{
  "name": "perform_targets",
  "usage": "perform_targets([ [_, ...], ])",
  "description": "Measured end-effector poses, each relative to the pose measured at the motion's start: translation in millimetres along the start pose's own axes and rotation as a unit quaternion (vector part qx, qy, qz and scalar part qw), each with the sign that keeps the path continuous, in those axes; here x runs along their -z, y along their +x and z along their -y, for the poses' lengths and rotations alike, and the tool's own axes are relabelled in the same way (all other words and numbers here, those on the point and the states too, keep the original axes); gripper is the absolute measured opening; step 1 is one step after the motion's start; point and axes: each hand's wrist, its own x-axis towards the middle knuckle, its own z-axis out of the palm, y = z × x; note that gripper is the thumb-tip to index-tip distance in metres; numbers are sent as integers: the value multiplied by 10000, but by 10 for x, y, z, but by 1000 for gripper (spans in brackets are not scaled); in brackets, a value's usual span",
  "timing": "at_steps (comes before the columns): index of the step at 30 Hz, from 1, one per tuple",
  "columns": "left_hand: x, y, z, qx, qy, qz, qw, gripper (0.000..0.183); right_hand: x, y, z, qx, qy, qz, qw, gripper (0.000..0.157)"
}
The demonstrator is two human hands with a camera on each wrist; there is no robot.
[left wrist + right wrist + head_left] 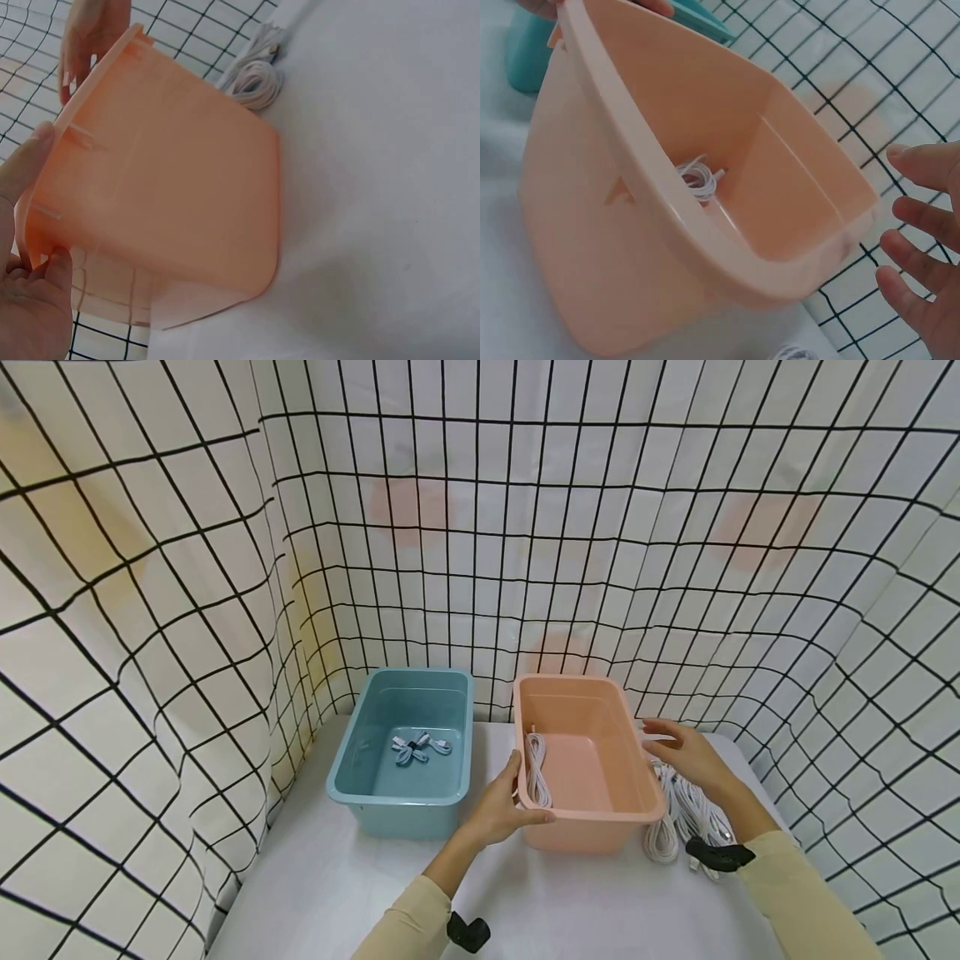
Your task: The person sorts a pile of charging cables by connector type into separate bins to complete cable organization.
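Observation:
My left hand (pixel 497 807) grips the peach plastic bin (pixel 588 833) at its near left corner. In the left wrist view the thumb (pixel 31 154) lies on the rim, with fingers (pixel 58 268) curled below it. A coiled white cable (pixel 536 770) lies along the left inside of this bin. Just off the bin's right rim is my right hand (pixel 692 758), its fingers spread and holding nothing, as the right wrist view shows. Several bundled white cables (pixel 686 814) lie on the table beneath that hand.
To the left stands a blue-green bin (pixel 408 820) with small tied grey-blue and white cables (pixel 412 752) inside. Black wire grid (pixel 480 552) walls the white table (pixel 307 893) at the back and both sides, with pale sheeting behind it. Each wrist wears a black strap (pixel 720 854).

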Motion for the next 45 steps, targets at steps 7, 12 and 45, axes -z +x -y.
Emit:
perform_targets([
  [7, -11, -3, -14, 0, -16, -9, 10000, 126, 89, -160, -195, -126, 38, -273, 9995, 68],
  [12, 1, -8, -25, 7, -80, 20, 10000, 127, 121, -261, -296, -231, -63, -371, 9990, 69],
  [45, 4, -7, -16, 159, 0, -44, 9999, 127, 51, -797, -1345, -1507, -468, -488, 9863, 58],
])
